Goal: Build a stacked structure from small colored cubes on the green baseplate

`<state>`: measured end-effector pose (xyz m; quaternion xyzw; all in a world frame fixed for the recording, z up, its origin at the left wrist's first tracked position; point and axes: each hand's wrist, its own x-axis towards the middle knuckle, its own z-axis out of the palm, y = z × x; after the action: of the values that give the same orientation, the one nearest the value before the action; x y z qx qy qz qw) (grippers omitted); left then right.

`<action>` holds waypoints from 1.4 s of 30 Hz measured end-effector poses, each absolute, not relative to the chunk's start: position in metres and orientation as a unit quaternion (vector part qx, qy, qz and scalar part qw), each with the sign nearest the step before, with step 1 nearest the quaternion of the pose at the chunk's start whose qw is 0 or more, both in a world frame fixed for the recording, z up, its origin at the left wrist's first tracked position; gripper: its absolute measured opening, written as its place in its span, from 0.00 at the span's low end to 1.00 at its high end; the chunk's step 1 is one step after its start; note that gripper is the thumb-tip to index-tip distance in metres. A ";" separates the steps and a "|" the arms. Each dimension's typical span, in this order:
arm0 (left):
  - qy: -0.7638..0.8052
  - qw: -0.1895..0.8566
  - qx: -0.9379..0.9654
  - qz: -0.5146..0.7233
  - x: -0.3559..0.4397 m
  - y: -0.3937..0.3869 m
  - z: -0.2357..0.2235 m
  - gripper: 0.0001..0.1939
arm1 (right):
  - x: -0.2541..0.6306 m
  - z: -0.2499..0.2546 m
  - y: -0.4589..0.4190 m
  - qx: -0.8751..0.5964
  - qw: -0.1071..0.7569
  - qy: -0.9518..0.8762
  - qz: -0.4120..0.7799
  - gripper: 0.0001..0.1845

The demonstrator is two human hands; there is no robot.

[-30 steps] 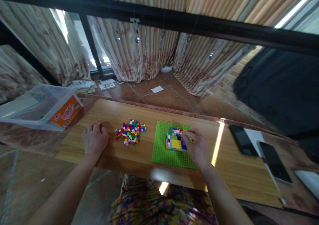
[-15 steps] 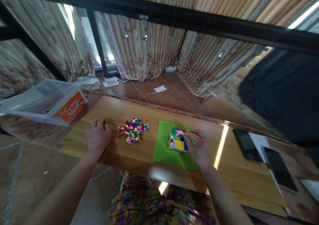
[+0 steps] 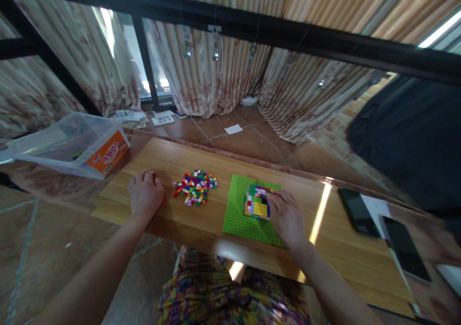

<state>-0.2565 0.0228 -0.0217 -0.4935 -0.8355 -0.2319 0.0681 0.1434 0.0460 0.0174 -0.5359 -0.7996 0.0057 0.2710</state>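
A green baseplate [image 3: 241, 219] lies on the wooden table [image 3: 201, 229]. On it stands a small block of coloured bricks [image 3: 256, 204], yellow, red, blue and black on top. My right hand [image 3: 286, 217] rests at the block's right edge, fingers curled and pressed on the bricks there. A loose pile of small coloured bricks [image 3: 195, 187] lies left of the plate. My left hand [image 3: 145, 196] sits knuckles up on the table, left of the pile, fingers curled under with nothing seen in them.
A clear plastic box [image 3: 72, 145] with an orange label stands at the table's far left. Two dark phones [image 3: 360, 212] [image 3: 405, 248] lie at the right. A black bar crosses overhead; curtains and a tiled floor lie beyond.
My right hand's fingertips have settled lower onto the block's right edge. The left hand has stayed put; the view has shifted slightly.
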 end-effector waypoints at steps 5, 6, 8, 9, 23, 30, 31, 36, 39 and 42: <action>-0.841 0.065 -0.484 -0.231 -0.255 0.024 -0.021 0.22 | 0.144 0.034 0.044 -0.559 0.368 -0.743 0.014 0.17; -0.843 0.065 -0.482 -0.231 -0.255 0.024 -0.021 0.22 | 0.142 0.037 0.041 -0.567 0.391 -0.725 0.016 0.17; -0.843 0.065 -0.481 -0.230 -0.254 0.024 -0.021 0.21 | 0.134 0.044 0.034 -0.571 0.417 -0.706 0.034 0.16; -0.843 0.064 -0.482 -0.231 -0.254 0.024 -0.021 0.21 | 0.128 0.047 0.029 -0.565 0.420 -0.708 0.049 0.15; -0.844 0.059 -0.476 -0.238 -0.251 0.021 -0.021 0.19 | 0.010 0.006 0.044 -0.521 0.306 -0.778 0.171 0.14; -0.844 0.052 -0.474 -0.244 -0.250 0.020 -0.021 0.19 | -0.016 -0.013 0.059 -0.571 0.252 -0.772 0.123 0.08; -0.844 0.051 -0.474 -0.245 -0.250 0.020 -0.021 0.19 | -0.017 -0.015 0.059 -0.573 0.252 -0.771 0.117 0.07; -0.844 0.055 -0.470 -0.250 -0.251 0.021 -0.022 0.19 | -0.019 -0.023 0.063 -0.564 0.257 -0.776 0.113 0.07; -0.845 0.056 -0.472 -0.244 -0.251 0.021 -0.021 0.20 | -0.016 -0.017 0.059 -0.554 0.271 -0.773 0.147 0.08; -0.845 0.055 -0.478 -0.235 -0.251 0.020 -0.019 0.21 | -0.007 -0.002 0.042 -0.521 0.307 -0.765 0.220 0.09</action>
<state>-0.2513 0.0198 -0.0193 -0.4778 -0.8446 -0.2351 0.0552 -0.0071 0.0421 -0.0021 -0.5213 -0.7653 0.2202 0.3068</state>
